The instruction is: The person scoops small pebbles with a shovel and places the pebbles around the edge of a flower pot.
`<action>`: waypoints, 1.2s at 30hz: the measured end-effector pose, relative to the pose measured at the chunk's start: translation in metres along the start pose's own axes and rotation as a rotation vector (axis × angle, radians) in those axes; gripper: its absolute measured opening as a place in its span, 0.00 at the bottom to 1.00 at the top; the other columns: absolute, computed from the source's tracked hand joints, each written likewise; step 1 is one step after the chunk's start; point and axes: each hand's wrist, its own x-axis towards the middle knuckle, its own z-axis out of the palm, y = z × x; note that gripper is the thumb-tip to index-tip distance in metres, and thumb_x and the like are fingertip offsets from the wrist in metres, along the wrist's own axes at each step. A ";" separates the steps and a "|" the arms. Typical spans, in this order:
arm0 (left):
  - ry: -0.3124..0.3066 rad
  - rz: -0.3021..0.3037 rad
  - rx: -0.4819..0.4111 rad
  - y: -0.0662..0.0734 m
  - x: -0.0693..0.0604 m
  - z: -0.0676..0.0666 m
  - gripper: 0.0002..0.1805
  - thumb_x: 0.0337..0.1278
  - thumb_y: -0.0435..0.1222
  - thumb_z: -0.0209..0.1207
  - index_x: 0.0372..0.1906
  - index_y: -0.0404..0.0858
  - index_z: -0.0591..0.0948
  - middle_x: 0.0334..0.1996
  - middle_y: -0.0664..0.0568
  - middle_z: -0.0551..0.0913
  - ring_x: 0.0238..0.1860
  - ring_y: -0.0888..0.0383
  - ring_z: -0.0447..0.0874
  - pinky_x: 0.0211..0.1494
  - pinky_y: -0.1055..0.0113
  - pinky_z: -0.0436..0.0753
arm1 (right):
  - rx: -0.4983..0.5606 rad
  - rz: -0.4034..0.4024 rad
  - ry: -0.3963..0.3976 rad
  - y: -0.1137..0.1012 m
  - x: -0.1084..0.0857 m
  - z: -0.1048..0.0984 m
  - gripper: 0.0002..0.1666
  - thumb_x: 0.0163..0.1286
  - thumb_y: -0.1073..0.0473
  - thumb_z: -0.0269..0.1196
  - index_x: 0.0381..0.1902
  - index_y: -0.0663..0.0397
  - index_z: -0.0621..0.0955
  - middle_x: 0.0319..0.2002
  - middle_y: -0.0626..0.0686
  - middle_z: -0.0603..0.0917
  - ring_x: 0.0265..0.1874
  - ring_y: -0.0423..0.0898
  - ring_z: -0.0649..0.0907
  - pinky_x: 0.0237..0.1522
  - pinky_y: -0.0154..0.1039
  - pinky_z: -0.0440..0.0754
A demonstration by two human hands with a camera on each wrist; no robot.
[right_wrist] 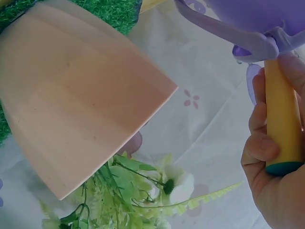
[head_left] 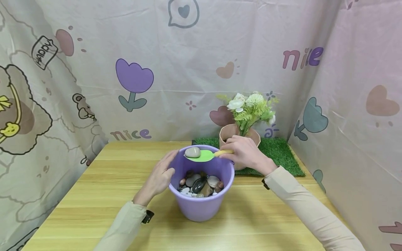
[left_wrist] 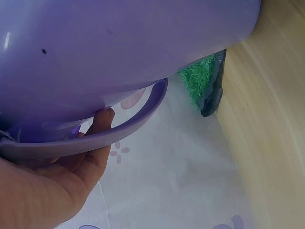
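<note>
A purple bucket point(head_left: 201, 207) stands on the table with pebbles point(head_left: 205, 190) of several colours inside. The right hand point(head_left: 243, 151) grips the yellow handle point(right_wrist: 282, 119) of a small shovel, its green blade point(head_left: 204, 156) level over the bucket's far rim. One grey stone point(head_left: 192, 152) rests on the blade. At the bucket's left rim, the left hand point(head_left: 160, 176) holds the rim, its thumb towards the near side. In the left wrist view, the left hand's fingers point(left_wrist: 97, 157) reach past the bucket's handle point(left_wrist: 138, 117) to the bucket wall.
Behind and right of the bucket, a pink pot point(head_left: 226, 132) with white flowers point(head_left: 251, 104) stands on a green turf mat point(head_left: 279, 157). The wooden table point(head_left: 110, 188) extends left and right of the bucket. Printed cloth point(head_left: 188, 52) hangs behind and at both sides.
</note>
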 end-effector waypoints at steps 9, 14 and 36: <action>0.000 -0.001 -0.008 0.000 0.002 -0.001 0.37 0.53 0.26 0.46 0.74 0.32 0.61 0.73 0.39 0.62 0.74 0.39 0.59 0.75 0.42 0.58 | 0.016 0.059 -0.056 0.003 0.000 0.003 0.07 0.59 0.44 0.70 0.35 0.33 0.88 0.25 0.35 0.82 0.22 0.31 0.76 0.21 0.29 0.71; 0.001 -0.005 -0.008 -0.001 0.000 -0.001 0.37 0.53 0.26 0.46 0.74 0.32 0.61 0.73 0.39 0.62 0.73 0.39 0.59 0.75 0.41 0.58 | 0.001 0.026 -0.052 0.000 -0.001 0.006 0.07 0.59 0.46 0.70 0.35 0.35 0.88 0.28 0.37 0.81 0.25 0.34 0.77 0.22 0.31 0.73; 0.020 0.014 -0.005 -0.002 0.000 0.001 0.36 0.52 0.26 0.46 0.72 0.30 0.63 0.72 0.38 0.64 0.73 0.38 0.61 0.74 0.41 0.60 | -0.043 -0.001 0.064 -0.004 -0.011 0.015 0.07 0.59 0.45 0.70 0.29 0.38 0.85 0.28 0.38 0.79 0.22 0.35 0.76 0.17 0.29 0.68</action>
